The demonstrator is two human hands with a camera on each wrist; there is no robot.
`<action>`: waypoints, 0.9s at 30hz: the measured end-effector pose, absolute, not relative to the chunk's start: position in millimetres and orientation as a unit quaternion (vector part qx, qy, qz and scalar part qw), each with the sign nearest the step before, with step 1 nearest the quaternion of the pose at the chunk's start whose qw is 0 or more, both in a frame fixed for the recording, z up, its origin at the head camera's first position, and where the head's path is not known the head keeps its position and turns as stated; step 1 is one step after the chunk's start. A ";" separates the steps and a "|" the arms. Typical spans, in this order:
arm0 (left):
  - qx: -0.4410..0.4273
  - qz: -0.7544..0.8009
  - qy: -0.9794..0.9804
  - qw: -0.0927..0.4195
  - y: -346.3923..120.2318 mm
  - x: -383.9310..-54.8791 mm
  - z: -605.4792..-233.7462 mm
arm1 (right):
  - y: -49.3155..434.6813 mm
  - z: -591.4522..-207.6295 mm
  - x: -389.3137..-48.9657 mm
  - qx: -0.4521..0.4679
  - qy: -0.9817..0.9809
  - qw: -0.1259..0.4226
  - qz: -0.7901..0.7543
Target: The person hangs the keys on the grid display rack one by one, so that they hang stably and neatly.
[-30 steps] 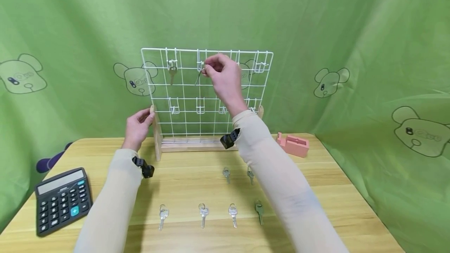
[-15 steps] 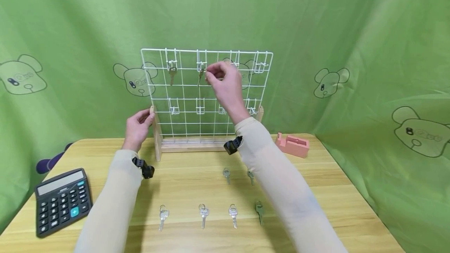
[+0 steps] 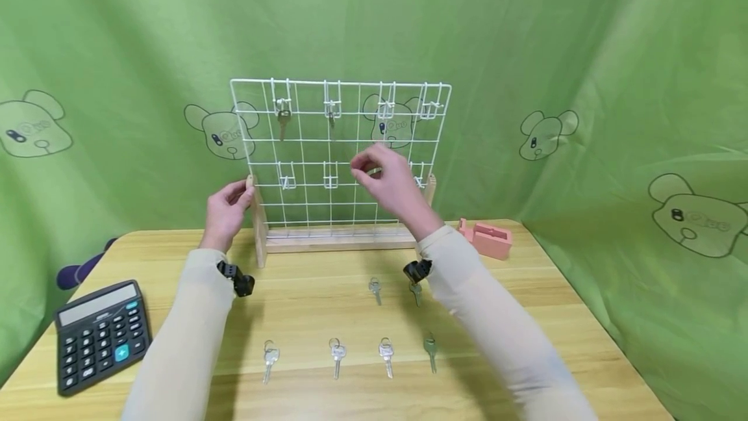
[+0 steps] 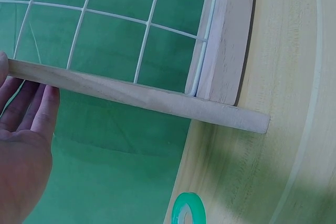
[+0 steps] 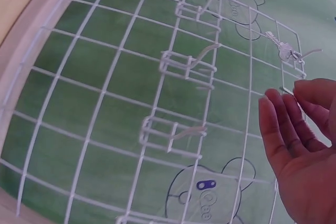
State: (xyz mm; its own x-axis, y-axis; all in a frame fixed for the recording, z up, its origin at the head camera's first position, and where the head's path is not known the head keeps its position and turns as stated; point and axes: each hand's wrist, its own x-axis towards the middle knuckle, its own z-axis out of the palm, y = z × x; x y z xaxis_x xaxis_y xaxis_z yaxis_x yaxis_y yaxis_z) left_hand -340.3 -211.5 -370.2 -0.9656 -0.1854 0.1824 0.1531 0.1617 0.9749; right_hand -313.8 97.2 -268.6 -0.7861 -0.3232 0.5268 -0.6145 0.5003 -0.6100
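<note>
My left hand (image 3: 226,213) grips the top of the left wooden upright (image 4: 131,95) of a white wire grid rack (image 3: 343,164), thumb on one side and fingers on the other. My right hand (image 3: 393,184) hovers in front of the grid's middle, fingers loosely bent with nothing between them. Two keys hang from hooks in the top row: one key (image 3: 283,123) at the far left, another key (image 3: 332,115) on the second hook. The right wrist view shows a hanging key (image 5: 285,51) beyond the fingertips. Part of the lower hook row is hidden behind my right hand.
Several keys lie on the wooden table (image 3: 315,317), among them a front-left key (image 3: 271,357) and a greenish key (image 3: 430,349). A calculator (image 3: 102,336) is at the left. A pink tape dispenser (image 3: 491,241) stands at the back right. Green curtain (image 3: 526,31) surrounds the table.
My right hand has let go of the key, which now hangs on the second top hook. The hand has then moved down and to the right. My left hand stays on the upright.
</note>
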 end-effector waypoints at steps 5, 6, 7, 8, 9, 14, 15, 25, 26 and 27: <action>0.009 -0.647 -0.752 0.128 -212.5 -339.9 -369.5 | 107.4 -280.7 -306.6 0.279 -0.865 0.149 0.390; 0.010 -0.647 -0.752 0.127 -212.8 -340.1 -369.7 | 108.7 -283.0 -305.2 0.281 -0.867 0.144 0.386; 0.010 -0.649 -0.751 0.125 -213.0 -340.3 -369.8 | 109.9 -285.5 -304.2 0.282 -0.869 0.138 0.383; 0.011 -0.651 -0.749 0.125 -213.3 -340.5 -370.0 | 110.9 -287.8 -303.3 0.284 -0.869 0.134 0.382; 0.012 -0.653 -0.747 0.125 -213.5 -340.8 -370.2 | 111.9 -290.1 -302.5 0.285 -0.870 0.132 0.380; 0.013 -0.658 -0.742 0.124 -213.4 -341.1 -370.1 | 117.7 -301.5 -300.2 0.282 -0.875 0.115 0.377; 0.014 -0.659 -0.742 0.125 -213.3 -341.0 -370.1 | 119.3 -304.3 -300.3 0.281 -0.876 0.110 0.376; 0.020 -0.661 -0.739 0.130 -211.0 -341.0 -369.7 | 140.4 -336.4 -300.0 0.270 -0.889 0.063 0.364; 0.020 -0.660 -0.740 0.131 -210.9 -341.0 -369.7 | 142.0 -339.4 -299.6 0.270 -0.889 0.060 0.365; 0.021 -0.659 -0.740 0.133 -210.8 -341.1 -369.6 | 143.7 -342.2 -299.1 0.272 -0.889 0.056 0.363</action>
State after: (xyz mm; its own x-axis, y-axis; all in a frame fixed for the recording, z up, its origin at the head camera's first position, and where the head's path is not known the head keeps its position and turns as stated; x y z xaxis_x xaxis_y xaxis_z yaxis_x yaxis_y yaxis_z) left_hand -341.1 -210.8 -369.6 -0.9640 -0.2061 0.1681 0.1434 0.1299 0.9811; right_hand -299.1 143.7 -342.2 -0.8457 -0.4430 0.2976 -0.5247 0.5879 -0.6157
